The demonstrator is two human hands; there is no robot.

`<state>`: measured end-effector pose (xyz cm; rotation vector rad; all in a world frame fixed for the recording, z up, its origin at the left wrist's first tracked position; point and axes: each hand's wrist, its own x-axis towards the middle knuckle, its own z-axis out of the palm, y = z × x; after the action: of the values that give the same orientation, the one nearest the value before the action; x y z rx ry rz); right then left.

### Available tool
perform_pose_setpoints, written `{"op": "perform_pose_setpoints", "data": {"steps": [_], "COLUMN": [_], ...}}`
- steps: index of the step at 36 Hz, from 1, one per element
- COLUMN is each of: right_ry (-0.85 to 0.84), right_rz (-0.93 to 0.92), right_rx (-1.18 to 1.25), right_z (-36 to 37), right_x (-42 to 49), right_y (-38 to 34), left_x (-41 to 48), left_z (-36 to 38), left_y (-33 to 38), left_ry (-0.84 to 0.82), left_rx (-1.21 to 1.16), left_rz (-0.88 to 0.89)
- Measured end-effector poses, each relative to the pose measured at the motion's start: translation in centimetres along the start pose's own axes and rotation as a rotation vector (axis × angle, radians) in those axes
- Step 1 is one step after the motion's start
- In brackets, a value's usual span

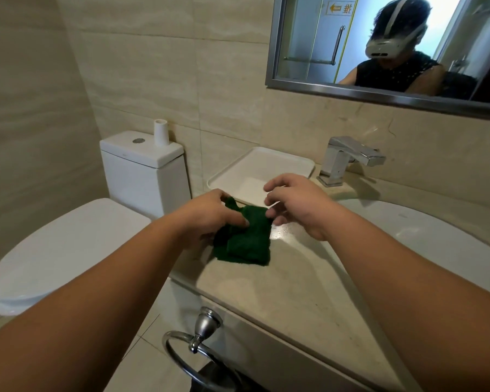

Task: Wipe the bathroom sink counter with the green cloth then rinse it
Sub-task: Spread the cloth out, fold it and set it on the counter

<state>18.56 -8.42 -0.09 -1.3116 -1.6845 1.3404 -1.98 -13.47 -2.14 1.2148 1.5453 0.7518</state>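
Note:
The green cloth (248, 239) lies crumpled on the beige stone counter (289, 281), near its left edge. My left hand (210, 216) grips the cloth's upper left part, with fingers curled into the fabric. Just to the right, my right hand (297, 205) hovers over the cloth's top right corner with fingers spread and bent; its fingertips are at the cloth's edge, with no clear hold. The white sink basin (436, 236) is on the right, below the chrome faucet (348, 159).
A white tray (266, 168) rests on the counter behind the cloth. To the left stands a toilet (68, 250), its tank topped by a white roll (161, 132). A chrome towel ring (195, 346) hangs below the counter front. A mirror (379, 43) hangs above.

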Motion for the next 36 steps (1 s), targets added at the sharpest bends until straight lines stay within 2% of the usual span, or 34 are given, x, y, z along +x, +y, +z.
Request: {"op": "perform_pose_setpoints", "data": {"steps": [2,4,7,10,14,16,19,22,24,26,29,31,33,34,36], "right_ry": [0.011,-0.123,-0.267,-0.309,-0.205,-0.116,-0.049,0.017,0.088,0.182,0.280,0.152,-0.058,-0.105,-0.051], "right_rz": [-0.015,0.030,0.046,0.026,-0.033,-0.055,-0.054,-0.077,-0.146,-0.236,-0.441,-0.472,-0.315,-0.251,-0.236], "right_rx": [-0.233,-0.321,-0.136,0.050,0.202,0.217,0.200,0.093,-0.068,-0.241,-0.617,-0.904,-1.014,-1.019,-0.934], "right_z": [-0.7,-1.0,-1.5,-2.6,-4.3,-4.9,-5.5,-6.0,-6.0,-5.7,-4.8,-4.3,-4.3,-4.5,-4.7], "right_x": [0.4,0.2,-0.1,0.0,1.4,2.4,3.8,5.4,6.4,7.5,8.7,9.3,9.1,9.0,8.7], "right_y": [0.3,0.2,-0.2,-0.5,-0.8,-0.9,-0.7,0.0,0.1,-0.1,-0.3,0.3,0.9,1.2,1.3], "left_x": [0.1,0.0,0.0,0.8,2.3,3.0,4.6,6.5,7.6,9.0,11.3,12.3,12.4,12.4,12.2], "left_z": [0.2,0.5,0.2,-0.5,-1.0,-1.2,-1.8,-2.3,-2.4,-2.4,-2.9,-3.3,-3.6,-3.8,-3.9], "left_y": [0.3,1.0,2.7,4.2,5.4,5.7,6.2,7.4,8.4,8.9,8.2,7.1,6.2,5.8,5.3], "left_ry": [-0.028,-0.085,-0.201,-0.264,-0.253,-0.279,-0.267,-0.067,0.121,0.265,0.390,0.309,0.145,0.089,0.079], "left_rx": [0.011,-0.046,-0.133,-0.217,-0.350,-0.333,-0.146,0.266,0.525,0.680,0.932,1.134,1.272,1.261,1.116], "left_rz": [0.037,0.098,0.168,0.191,0.190,0.167,0.151,0.291,0.445,0.610,0.815,0.788,0.605,0.522,0.465]}}
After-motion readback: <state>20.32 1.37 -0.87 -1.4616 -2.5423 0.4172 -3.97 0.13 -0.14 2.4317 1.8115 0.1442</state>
